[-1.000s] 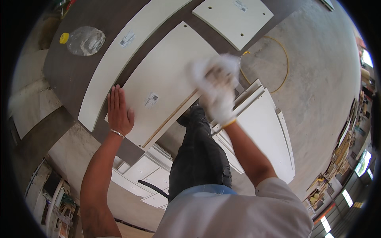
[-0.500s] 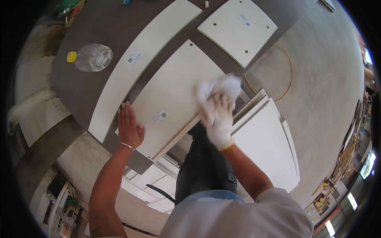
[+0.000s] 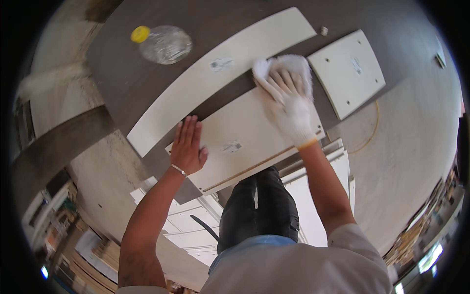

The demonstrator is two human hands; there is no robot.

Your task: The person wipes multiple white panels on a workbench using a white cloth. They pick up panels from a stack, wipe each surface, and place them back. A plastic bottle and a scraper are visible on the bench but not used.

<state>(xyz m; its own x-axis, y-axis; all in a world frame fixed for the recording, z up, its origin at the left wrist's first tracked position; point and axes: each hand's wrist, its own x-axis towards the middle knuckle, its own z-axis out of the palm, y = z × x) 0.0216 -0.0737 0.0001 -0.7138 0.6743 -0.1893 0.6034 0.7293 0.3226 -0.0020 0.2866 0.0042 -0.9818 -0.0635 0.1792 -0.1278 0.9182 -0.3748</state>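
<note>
From where I stand, the person's bare left hand (image 3: 188,149) lies flat, fingers together, on the left end of a white panel (image 3: 249,125) on the dark bench (image 3: 115,68), beside a curved white strip (image 3: 196,90). The gloved right hand (image 3: 292,109) spreads over a white cloth (image 3: 304,73) near the panel's far edge; whether it pinches the cloth, I can't tell.

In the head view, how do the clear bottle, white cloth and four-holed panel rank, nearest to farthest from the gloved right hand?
1. White cloth: touching the gloved right hand, under its fingers.
2. Four-holed panel: to the hand's right.
3. Clear bottle: far off to the left.
</note>
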